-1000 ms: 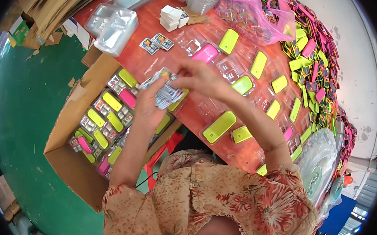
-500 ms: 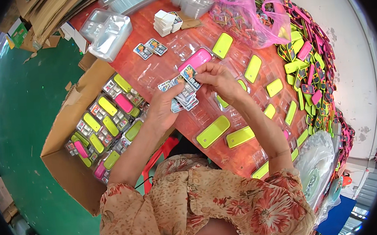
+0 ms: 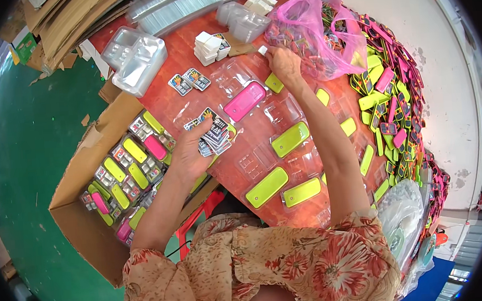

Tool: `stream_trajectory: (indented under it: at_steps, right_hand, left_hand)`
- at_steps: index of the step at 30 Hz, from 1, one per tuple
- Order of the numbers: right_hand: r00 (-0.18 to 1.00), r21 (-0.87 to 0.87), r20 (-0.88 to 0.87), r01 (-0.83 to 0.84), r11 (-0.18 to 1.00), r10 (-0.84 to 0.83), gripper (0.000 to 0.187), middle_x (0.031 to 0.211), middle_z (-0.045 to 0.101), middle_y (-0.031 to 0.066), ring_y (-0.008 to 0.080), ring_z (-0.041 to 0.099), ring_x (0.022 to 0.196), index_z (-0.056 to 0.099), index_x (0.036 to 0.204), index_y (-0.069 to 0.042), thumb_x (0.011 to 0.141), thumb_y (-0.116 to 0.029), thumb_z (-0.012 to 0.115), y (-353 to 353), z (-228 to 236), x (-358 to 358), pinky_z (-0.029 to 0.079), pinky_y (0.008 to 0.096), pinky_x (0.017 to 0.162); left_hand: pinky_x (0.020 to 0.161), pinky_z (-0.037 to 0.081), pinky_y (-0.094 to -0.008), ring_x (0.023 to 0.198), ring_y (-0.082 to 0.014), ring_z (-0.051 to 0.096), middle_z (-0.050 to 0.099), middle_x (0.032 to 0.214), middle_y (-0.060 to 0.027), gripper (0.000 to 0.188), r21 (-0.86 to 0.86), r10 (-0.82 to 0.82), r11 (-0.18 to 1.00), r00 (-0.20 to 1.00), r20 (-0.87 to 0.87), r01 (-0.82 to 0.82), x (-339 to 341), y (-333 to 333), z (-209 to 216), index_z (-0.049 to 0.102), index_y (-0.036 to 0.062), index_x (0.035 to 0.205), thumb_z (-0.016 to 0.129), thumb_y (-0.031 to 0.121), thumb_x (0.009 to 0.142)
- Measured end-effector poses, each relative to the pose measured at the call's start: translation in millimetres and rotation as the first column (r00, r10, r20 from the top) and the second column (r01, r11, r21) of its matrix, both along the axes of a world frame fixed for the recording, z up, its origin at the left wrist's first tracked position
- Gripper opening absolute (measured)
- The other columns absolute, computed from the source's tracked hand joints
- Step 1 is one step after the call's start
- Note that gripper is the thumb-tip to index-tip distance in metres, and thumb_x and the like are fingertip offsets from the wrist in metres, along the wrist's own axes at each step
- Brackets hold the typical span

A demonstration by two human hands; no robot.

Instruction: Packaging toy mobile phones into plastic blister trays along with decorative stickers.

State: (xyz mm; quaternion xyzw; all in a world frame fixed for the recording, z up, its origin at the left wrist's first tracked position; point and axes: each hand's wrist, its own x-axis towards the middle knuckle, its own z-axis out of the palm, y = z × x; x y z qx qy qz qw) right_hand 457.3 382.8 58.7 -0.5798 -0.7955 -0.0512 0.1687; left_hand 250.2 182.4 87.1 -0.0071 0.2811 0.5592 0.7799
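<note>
My left hand [image 3: 192,149] is closed around a fanned stack of printed cards [image 3: 215,131], its thumb pressing on the top one. The cards are dark with a colourful hand picture and rounded corners. Farther off to the right, my right hand [image 3: 285,64] reaches across the table with fingers pinched together. A small white piece [image 3: 263,50] shows at its fingertips, mostly hidden. Beneath that hand lies a yellow-green phone-shaped toy [image 3: 274,83]. Between the hands, a pink phone-shaped toy [image 3: 245,101] sits in a clear plastic tray.
An open cardboard box [image 3: 67,188] of packed toys stands at left. Two small card piles [image 3: 189,81] and white-backed cards [image 3: 207,47] lie on the red table [image 3: 153,92]. A pink plastic bag [image 3: 313,31] is at the back, beside a heap of toys [image 3: 393,95] along the right.
My right hand has left the cards and moved away toward the back by the pink bag. My left hand, still holding the stack, has shifted slightly left and nearer.
</note>
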Motion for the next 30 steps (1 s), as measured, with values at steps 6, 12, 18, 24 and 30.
stream_trajectory:
  at_steps: [6, 12, 18, 24, 30]
  right_hand:
    - [0.993, 0.299, -0.038, -0.099, 0.949, 0.116, 0.016, 0.076, 0.055, 0.0124, 0.0305, 0.054, 0.071, 0.060, 0.081, -0.011, 0.071, -0.022, 0.056, -6.6, 3.7, -4.6, 0.044, 0.0404, 0.057]
    - [0.564, -0.526, -0.821, -0.684, 0.505, -0.090, 0.024, 0.075, 0.057, 0.0016, 0.0091, 0.052, 0.072, 0.054, 0.091, 0.002, 0.076, -0.016, 0.057, -111.8, 64.3, -61.6, 0.042, 0.0236, 0.064]
    - [0.544, -0.490, -0.815, -0.466, 0.737, -0.198, 0.007, 0.061, 0.051, -0.0050, 0.0021, 0.043, 0.054, 0.058, 0.078, -0.005, 0.076, -0.011, 0.055, -93.0, 41.1, -44.0, 0.034, 0.0178, 0.048]
    - [0.892, 0.183, -0.305, -0.290, 0.939, 0.334, 0.014, 0.081, 0.055, 0.0131, 0.0283, 0.055, 0.071, 0.057, 0.086, -0.006, 0.073, -0.009, 0.053, -64.6, 21.1, -36.2, 0.044, 0.0347, 0.059]
    - [0.958, 0.065, -0.006, -0.284, 0.957, 0.285, 0.009, 0.074, 0.053, 0.0103, 0.0288, 0.054, 0.071, 0.058, 0.079, -0.007, 0.073, -0.013, 0.054, -67.7, 0.6, -49.6, 0.044, 0.0376, 0.061]
  left_hand:
    - [0.064, 0.051, -0.0338, 0.072, -0.0196, 0.059, 0.059, 0.083, -0.0086, 0.017, -0.017, 0.051, 0.999, 0.999, 0.013, -0.050, 2.6, 10.4, 5.8, 0.052, 0.0037, 0.093, 0.054, 0.007, 0.077]
    - [0.057, 0.050, -0.0299, 0.066, -0.0163, 0.057, 0.057, 0.079, -0.0051, 0.015, 0.012, 0.127, 0.992, 0.986, -0.109, -0.126, 5.2, 25.3, -0.3, 0.052, 0.0061, 0.091, 0.056, 0.009, 0.076]
    - [0.057, 0.052, -0.0370, 0.061, -0.0197, 0.057, 0.056, 0.073, -0.0073, 0.014, 0.011, 0.138, 0.990, 0.985, -0.101, -0.138, 11.6, 19.9, -1.0, 0.051, 0.0052, 0.083, 0.058, 0.014, 0.076]
    - [0.066, 0.051, -0.0413, 0.084, -0.0321, 0.056, 0.055, 0.089, -0.0156, 0.024, 0.040, -0.050, 0.998, 0.993, 0.108, 0.045, -10.5, 5.9, 1.8, 0.047, -0.0004, 0.098, 0.054, 0.009, 0.077]
    - [0.060, 0.052, -0.0372, 0.084, -0.0317, 0.057, 0.056, 0.093, -0.0161, 0.024, 0.115, -0.050, 0.992, 0.997, 0.054, 0.043, -14.6, 1.4, 1.0, 0.046, 0.0013, 0.102, 0.050, 0.010, 0.079]
